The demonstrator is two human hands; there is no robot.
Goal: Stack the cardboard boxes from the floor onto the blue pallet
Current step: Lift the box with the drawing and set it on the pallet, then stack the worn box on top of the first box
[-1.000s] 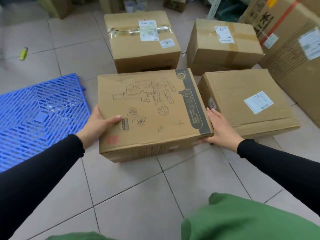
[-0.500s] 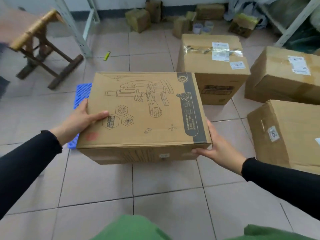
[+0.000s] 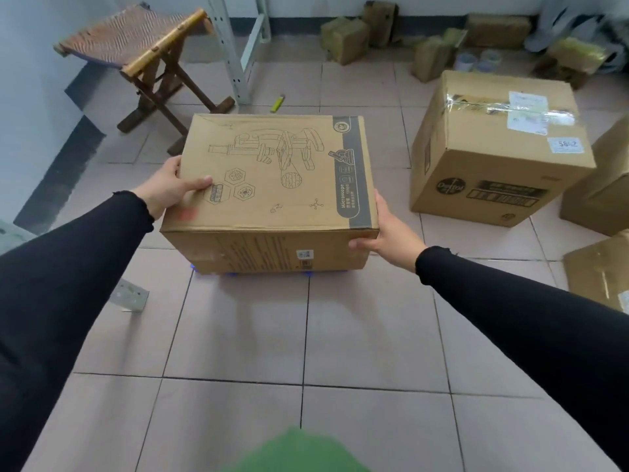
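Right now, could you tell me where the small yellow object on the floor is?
In the head view, the yellow object lies on the tiles just beyond the microscope box, right of the wooden stool and beside the shelf leg.

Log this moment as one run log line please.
stage: placing | microscope box held at both ends | left hand | right hand | blue pallet only glimpsed beneath box | taped box on floor

Soft, even indoor light fills the room, with faint shadows on the floor tiles. Glare streaks the tape on the taped box at upper right. Edges bow outward; the bottom is blurred.
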